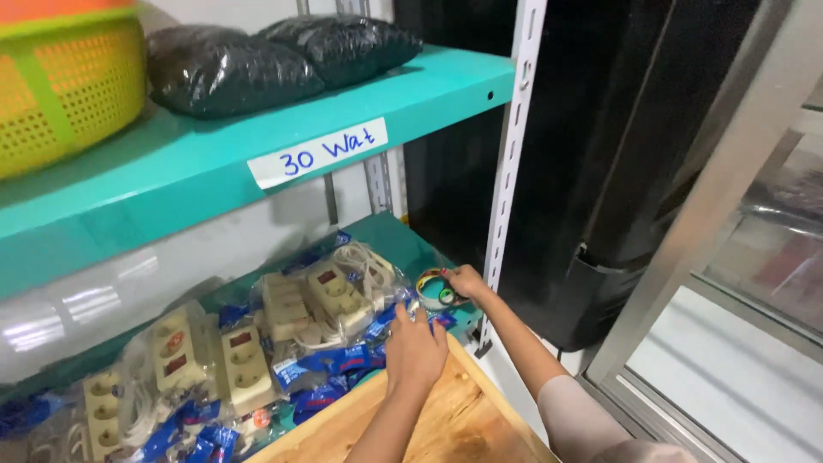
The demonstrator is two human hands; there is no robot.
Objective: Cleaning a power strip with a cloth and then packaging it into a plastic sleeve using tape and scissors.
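My right hand [469, 280] reaches to the right end of the lower teal shelf [403, 236] and grips a small stack of coloured tape rolls [434, 290]. My left hand [415, 349] rests palm down, fingers together, on bagged cream power strips [330, 300] with blue card labels. More bagged power strips [176, 360] lie in a row to the left. My left forearm crosses a wooden board [454, 420] in front of the shelf.
The upper teal shelf [257, 129] carries a yellow-green plastic basket [64, 86], two black filled bags [274, 56] and a white handwritten label [317, 153]. A white slotted upright [510, 163] bounds the shelf on the right. Beyond it stand a black appliance [600, 171] and a metal-framed glass door [737, 171].
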